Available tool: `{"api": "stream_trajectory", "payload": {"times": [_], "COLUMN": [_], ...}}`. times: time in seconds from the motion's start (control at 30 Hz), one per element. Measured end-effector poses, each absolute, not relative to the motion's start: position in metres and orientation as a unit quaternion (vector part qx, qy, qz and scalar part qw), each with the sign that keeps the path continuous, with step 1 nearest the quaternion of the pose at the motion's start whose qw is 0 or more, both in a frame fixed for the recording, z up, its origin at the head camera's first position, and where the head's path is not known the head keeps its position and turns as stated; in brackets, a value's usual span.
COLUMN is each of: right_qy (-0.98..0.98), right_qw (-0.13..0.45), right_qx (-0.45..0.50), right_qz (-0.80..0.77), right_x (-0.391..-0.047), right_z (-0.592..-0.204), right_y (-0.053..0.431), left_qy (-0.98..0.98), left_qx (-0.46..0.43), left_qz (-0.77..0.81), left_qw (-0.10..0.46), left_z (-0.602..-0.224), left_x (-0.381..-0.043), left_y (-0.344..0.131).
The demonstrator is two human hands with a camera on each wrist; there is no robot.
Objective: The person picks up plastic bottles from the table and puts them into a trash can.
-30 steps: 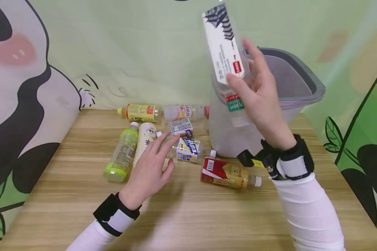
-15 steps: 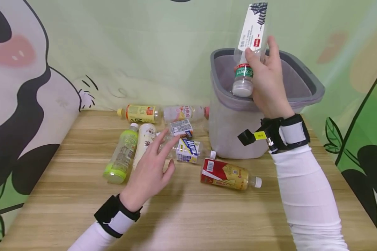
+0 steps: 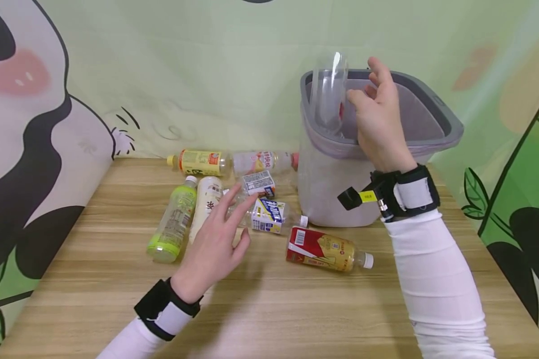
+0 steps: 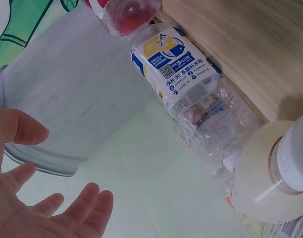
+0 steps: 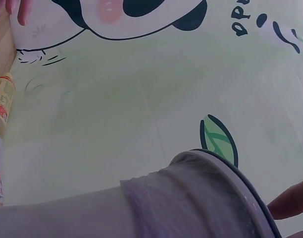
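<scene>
In the head view my right hand (image 3: 379,112) is over the mouth of the grey bin (image 3: 337,179), fingers loosely bent and nothing gripped. A clear plastic bottle (image 3: 330,94) stands tilted in the bin's opening, just left of the thumb, its lower end inside the rim. My left hand (image 3: 213,244) hovers with spread fingers above the table, overlapping a cream-coloured bottle (image 3: 208,194). Close to its fingertips lie a clear bottle with a blue-and-white label (image 3: 268,215) and another clear bottle with a small label (image 3: 258,183). The left wrist view shows these fingers (image 4: 92,208) holding nothing.
On the wooden table (image 3: 269,309) lie a green-tinted bottle (image 3: 172,222), a yellow-labelled bottle (image 3: 202,162), a pink-capped bottle (image 3: 262,161) and a red-and-gold bottle (image 3: 321,249). A printed panda backdrop (image 3: 206,75) rises behind them.
My right hand moved right to the bin with the white-labelled bottle, turned it cap down, and let it go; the bottle has dropped into the bin's opening. The left hand stayed put.
</scene>
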State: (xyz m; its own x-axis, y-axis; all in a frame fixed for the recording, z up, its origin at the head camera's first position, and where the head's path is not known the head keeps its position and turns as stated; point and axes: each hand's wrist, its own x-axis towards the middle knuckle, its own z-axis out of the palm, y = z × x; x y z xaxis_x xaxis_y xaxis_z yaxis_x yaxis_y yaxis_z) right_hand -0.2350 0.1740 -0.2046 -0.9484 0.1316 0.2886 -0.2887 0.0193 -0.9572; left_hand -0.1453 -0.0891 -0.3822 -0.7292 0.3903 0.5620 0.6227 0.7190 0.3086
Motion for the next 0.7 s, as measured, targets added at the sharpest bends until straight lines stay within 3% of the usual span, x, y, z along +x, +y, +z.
{"api": "stream_trajectory", "payload": {"times": [0.33, 0.57, 0.7], "right_qy": [-0.665, -0.708, -0.710], "right_qw": [0.192, 0.285, 0.305], "right_qx": [0.107, 0.179, 0.211], "right_qz": [0.714, 0.621, 0.599], "right_x": [-0.232, -0.213, -0.196], "right_z": [-0.208, -0.214, -0.224], "right_y": [0.170, 0.162, 0.156], "left_qy": [-0.896, -0.896, -0.902], "left_qx": [-0.282, -0.285, -0.280], "left_qz": [-0.248, -0.238, -0.224], "left_qw": [0.237, 0.243, 0.240], "left_z": [-0.383, -0.385, -0.385], "left_x": [-0.145, -0.147, -0.147], "left_y": [-0.089, -0.092, -0.095]}}
